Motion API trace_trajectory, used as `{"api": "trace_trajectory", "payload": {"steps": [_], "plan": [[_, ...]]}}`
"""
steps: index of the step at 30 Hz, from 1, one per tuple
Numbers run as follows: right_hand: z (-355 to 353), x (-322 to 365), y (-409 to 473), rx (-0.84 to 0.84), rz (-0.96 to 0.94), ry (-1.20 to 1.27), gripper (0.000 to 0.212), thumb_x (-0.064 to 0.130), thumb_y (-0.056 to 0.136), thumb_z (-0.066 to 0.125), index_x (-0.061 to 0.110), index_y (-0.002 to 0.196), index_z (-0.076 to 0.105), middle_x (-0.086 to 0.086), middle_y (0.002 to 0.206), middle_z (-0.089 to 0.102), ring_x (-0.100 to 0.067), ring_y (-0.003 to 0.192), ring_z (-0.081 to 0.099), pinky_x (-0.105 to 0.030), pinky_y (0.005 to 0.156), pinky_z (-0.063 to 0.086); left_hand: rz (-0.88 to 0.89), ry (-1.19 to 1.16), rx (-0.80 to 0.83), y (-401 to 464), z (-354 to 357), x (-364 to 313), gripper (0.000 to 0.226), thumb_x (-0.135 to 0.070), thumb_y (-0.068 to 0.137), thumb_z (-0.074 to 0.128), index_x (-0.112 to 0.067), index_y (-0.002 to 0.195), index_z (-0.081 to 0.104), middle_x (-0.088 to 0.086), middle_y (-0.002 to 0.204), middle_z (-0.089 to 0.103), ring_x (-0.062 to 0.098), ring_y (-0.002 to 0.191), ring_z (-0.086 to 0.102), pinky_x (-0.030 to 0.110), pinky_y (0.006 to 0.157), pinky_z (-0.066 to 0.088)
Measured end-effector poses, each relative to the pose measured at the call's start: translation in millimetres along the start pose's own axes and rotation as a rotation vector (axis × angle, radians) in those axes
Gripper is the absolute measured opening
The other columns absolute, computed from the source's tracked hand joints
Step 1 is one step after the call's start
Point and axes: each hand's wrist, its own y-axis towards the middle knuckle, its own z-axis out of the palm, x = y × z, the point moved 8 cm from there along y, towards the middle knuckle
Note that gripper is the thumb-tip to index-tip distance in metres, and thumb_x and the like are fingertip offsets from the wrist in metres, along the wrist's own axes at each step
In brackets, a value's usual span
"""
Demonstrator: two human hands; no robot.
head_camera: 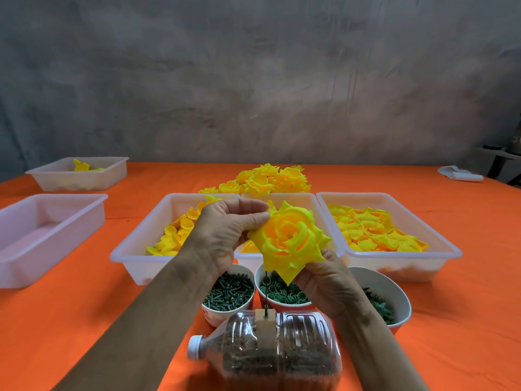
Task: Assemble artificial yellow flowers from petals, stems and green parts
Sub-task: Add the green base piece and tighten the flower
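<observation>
A layered yellow flower (290, 238) is held up above the bowls, its face toward me. My left hand (225, 230) pinches its upper left petals. My right hand (327, 277) holds it from below at the lower right. Beneath it a thin dark pin (266, 294) stands upright in a small wooden block (265, 328) on a plastic bottle (270, 351) lying on its side. Three bowls hold green parts: stems (228, 292), rings (282, 292) and spiky pieces (380, 306). Trays of yellow petals sit at the left (174, 235) and right (375, 230).
A pile of finished yellow flowers (265, 179) lies behind the trays on the orange tablecloth (84, 320). An empty-looking white tray (42, 232) sits at the left, another with a few petals (79, 172) behind it. A white rolled cloth (459, 173) is at the far right.
</observation>
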Motion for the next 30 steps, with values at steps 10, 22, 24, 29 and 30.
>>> {"api": "trace_trajectory", "payload": {"steps": [10, 22, 24, 29, 30], "plan": [[-18.0, -15.2, 4.2, -0.259, 0.080, 0.242, 0.016, -0.005, 0.086, 0.050, 0.002, 0.082, 0.064, -0.008, 0.071, 0.069, -0.010, 0.053, 0.062, -0.019, 0.049, 0.051, -0.139, 0.160, -0.136, 0.5, -12.1, 24.7, 0.031, -0.044, 0.080, 0.068, -0.013, 0.080, 0.063, -0.001, 0.069, 0.067, 0.012, 0.061, 0.061, 0.022, 0.049, 0.050], [-22.6, 1.7, -11.0, -0.287, -0.083, -0.087, 0.017, -0.001, 0.069, 0.064, 0.010, 0.066, 0.076, -0.006, 0.069, 0.072, -0.013, 0.061, 0.067, -0.021, 0.058, 0.055, -0.207, 0.125, -0.051, -4.4, 1.2, 19.9, 0.016, -0.002, 0.079, 0.071, -0.004, 0.090, 0.060, 0.009, 0.072, 0.061, 0.012, 0.046, 0.057, 0.020, 0.043, 0.050], [-15.7, 10.8, -17.5, -0.230, -0.121, -0.193, 0.015, 0.009, 0.062, 0.070, 0.017, 0.072, 0.078, -0.003, 0.074, 0.073, -0.011, 0.068, 0.067, -0.021, 0.065, 0.056, -0.140, 0.183, -0.065, -5.6, 0.0, 12.8, 0.017, 0.003, 0.079, 0.070, -0.006, 0.091, 0.062, 0.008, 0.074, 0.062, 0.010, 0.048, 0.057, 0.019, 0.045, 0.050], [-7.4, 23.6, -29.6, -0.225, -0.181, -0.339, 0.011, 0.013, 0.062, 0.073, 0.018, 0.070, 0.078, -0.003, 0.070, 0.072, -0.010, 0.064, 0.064, -0.019, 0.062, 0.054, -0.029, 0.092, -0.113, -14.1, 3.5, 4.4, 0.012, -0.004, 0.078, 0.072, -0.006, 0.083, 0.062, 0.007, 0.073, 0.061, 0.006, 0.048, 0.059, 0.016, 0.047, 0.050], [-6.9, 25.5, -31.0, -0.236, -0.192, -0.324, 0.011, 0.014, 0.063, 0.072, 0.018, 0.070, 0.078, -0.002, 0.069, 0.072, -0.009, 0.062, 0.064, -0.019, 0.060, 0.053, -0.036, 0.041, -0.125, -16.6, 4.1, 5.5, 0.011, -0.008, 0.079, 0.072, -0.006, 0.080, 0.061, 0.006, 0.070, 0.061, 0.005, 0.047, 0.059, 0.016, 0.047, 0.051]]}}
